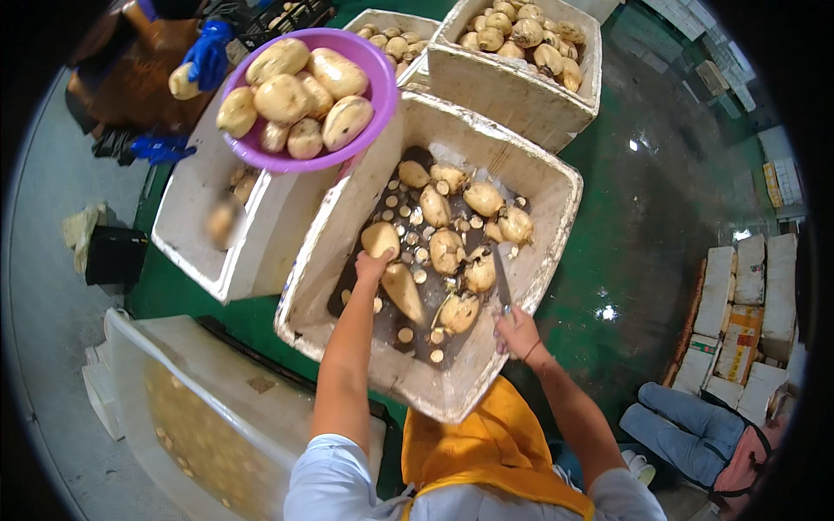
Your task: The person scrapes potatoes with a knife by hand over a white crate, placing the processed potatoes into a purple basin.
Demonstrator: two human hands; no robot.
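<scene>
In the head view my left hand (374, 264) grips a pale lotus root segment (380, 239) inside a large white foam box (417, 394). My right hand (518, 333) holds a knife (502, 280) by its handle at the box's right side, the blade pointing up and away from me. Several lotus root segments (447, 251) lie in the box, with small round cut slices (420, 255) and dark water under them. A longer, tapered segment (402, 292) lies just below my left hand. The knife tip is close to a segment with dark ends (480, 270).
A purple basin (389, 98) of lotus root stands at the box's upper left. Other foam boxes (508, 98) adjoin it. A large tub (208, 397) of cloudy water is at lower left. A co-worker's blue glove (210, 55) holds a root; another person's legs (690, 417) show at right.
</scene>
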